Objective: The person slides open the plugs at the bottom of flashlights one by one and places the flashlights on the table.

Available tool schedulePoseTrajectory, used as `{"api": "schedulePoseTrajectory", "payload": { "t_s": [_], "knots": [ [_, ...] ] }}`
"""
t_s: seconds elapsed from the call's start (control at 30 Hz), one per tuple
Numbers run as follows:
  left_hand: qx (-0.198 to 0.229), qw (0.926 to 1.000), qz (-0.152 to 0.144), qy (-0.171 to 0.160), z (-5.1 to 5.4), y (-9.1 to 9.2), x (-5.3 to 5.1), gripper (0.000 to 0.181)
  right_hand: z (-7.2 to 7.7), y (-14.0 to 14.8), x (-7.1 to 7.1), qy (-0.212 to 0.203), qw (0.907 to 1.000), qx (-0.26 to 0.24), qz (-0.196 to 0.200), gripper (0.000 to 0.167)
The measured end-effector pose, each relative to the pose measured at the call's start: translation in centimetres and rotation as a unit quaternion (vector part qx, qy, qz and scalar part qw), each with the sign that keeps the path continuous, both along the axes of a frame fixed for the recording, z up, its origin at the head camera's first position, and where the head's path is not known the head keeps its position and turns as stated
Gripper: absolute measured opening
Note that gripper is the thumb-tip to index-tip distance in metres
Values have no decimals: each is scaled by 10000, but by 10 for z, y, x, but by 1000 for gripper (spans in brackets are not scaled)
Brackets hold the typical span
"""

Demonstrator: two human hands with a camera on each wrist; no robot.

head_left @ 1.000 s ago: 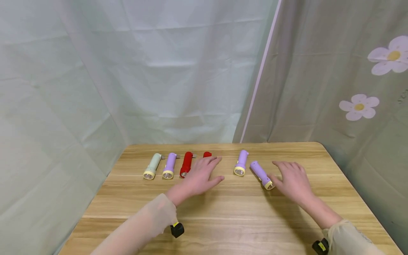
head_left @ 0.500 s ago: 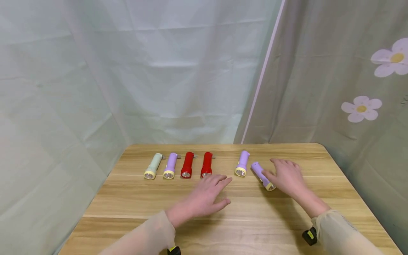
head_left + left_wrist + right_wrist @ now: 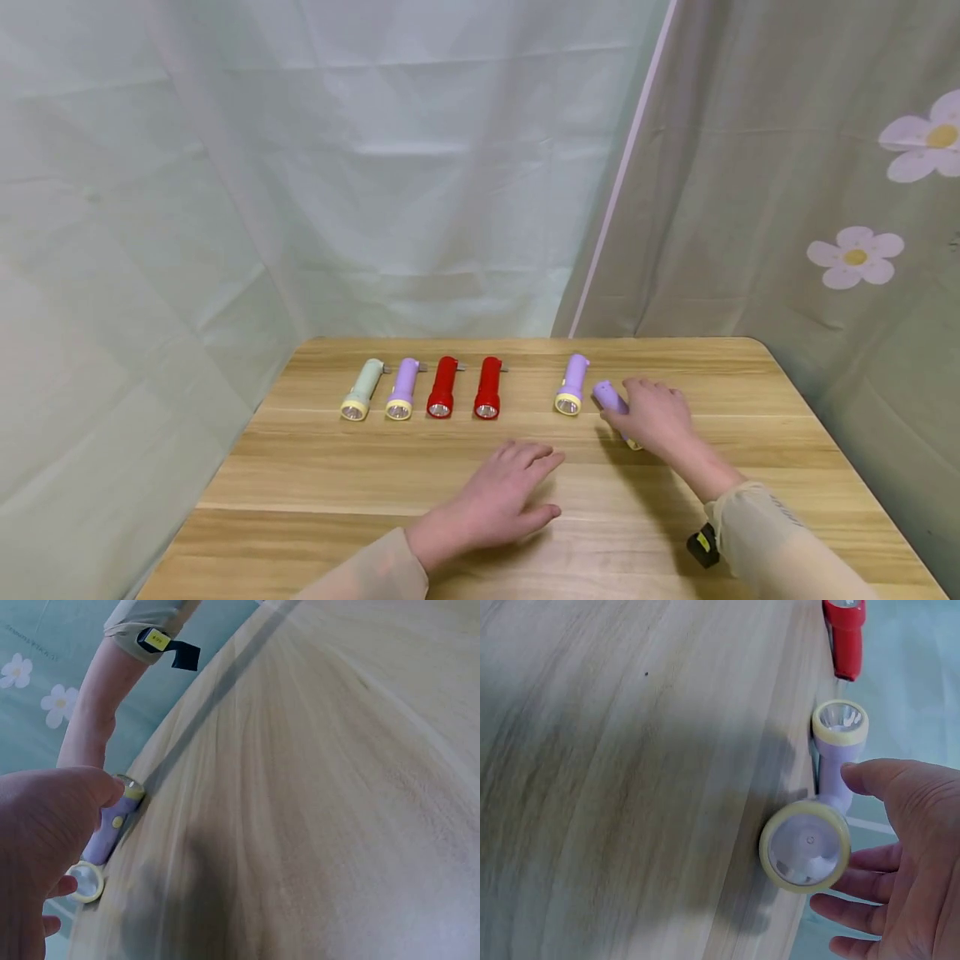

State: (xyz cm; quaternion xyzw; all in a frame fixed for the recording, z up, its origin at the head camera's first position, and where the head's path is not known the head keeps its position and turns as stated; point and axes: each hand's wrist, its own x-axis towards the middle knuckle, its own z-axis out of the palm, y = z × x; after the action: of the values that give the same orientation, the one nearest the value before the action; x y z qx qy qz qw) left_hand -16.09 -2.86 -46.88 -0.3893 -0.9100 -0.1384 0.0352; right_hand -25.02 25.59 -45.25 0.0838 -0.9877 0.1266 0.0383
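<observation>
- A pale cloth (image 3: 420,183) hangs behind and around the workplace, printed with flowers on the right.
- The wooden table (image 3: 360,483) fills the space below, its far edge against the cloth.
- The right hand (image 3: 654,412) reaches over the slanted flashlight, its thumb apart from the fingers. The thumb lies along the flashlight's left side, the fingers toward the other side, so the flashlight sits between them; whether skin touches it, I cannot tell.
- The left hand (image 3: 506,496) is over the near middle of the table, thumb and fingers spread and holding nothing, well apart from every flashlight.
- The slanted flashlight (image 3: 609,398), purple with a yellow rim, lies on the table partly hidden under the right hand, lens end toward the person.
- A second purple flashlight (image 3: 573,379) lies just to its left, clear of the fingers.
- Farther left, in a row, lie two red flashlights (image 3: 489,383), a third purple flashlight (image 3: 404,383) and a pale green flashlight (image 3: 363,387).
- A small black device (image 3: 703,546) shows at the right wrist.
</observation>
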Motion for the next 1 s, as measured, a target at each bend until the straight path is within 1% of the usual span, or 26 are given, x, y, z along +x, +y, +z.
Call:
{"api": "schedulePoseTrajectory", "payload": {
  "t_s": [0.13, 0.27, 0.4, 0.53, 0.67, 0.9, 1.0],
  "knots": [
    [49, 10000, 21, -67, -4, 1, 2, 67, -3, -4, -2, -145, 9998, 39, -91, 70],
    [25, 9999, 77, -118, -7, 2, 3, 66, -8, -6, -6, -297, 9993, 54, -212, 60],
    [22, 9999, 106, -90, -9, 3, 4, 65, -11, -7, -7, -324, 9991, 77, -261, 56],
    [20, 9998, 154, -114, -11, 2, 4, 64, -11, -8, -7, -298, 9992, 91, -243, 56],
    [24, 9995, 222, -206, -12, 1, 4, 64, -11, -7, -7, -301, 9992, 133, -226, 51],
    [11, 9990, 288, -342, -13, 1, 4, 62, -11, -5, -7, -438, 9988, 134, -195, 44],
    [14, 9989, 304, -351, -13, 1, 3, 62, -10, -6, -7, -476, 9986, 117, -190, 42]
  ]
}}
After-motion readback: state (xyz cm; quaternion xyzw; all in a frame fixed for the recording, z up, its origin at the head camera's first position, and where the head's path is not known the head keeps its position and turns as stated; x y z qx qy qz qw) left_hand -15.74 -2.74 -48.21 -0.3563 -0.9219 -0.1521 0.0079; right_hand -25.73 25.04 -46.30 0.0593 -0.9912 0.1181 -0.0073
